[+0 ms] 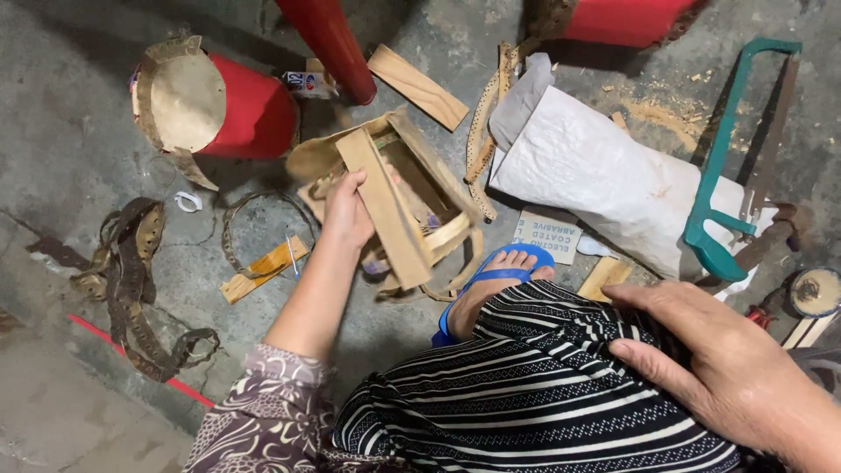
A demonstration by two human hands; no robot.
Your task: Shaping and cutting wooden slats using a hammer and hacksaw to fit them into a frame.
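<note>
Holding a flat wooden strip point(385, 206) over the open brown bag point(438, 188) on the floor, the left hand point(348, 213) curls tightly around it. The right hand point(727, 368) lies flat, fingers spread, on the striped knee point(543, 394).

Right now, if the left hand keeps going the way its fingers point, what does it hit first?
The left hand already grips the flat wooden slat. Straight on lies the tan basket-like frame behind the slat, probably first contact; depth is unclear from this single view.
</note>
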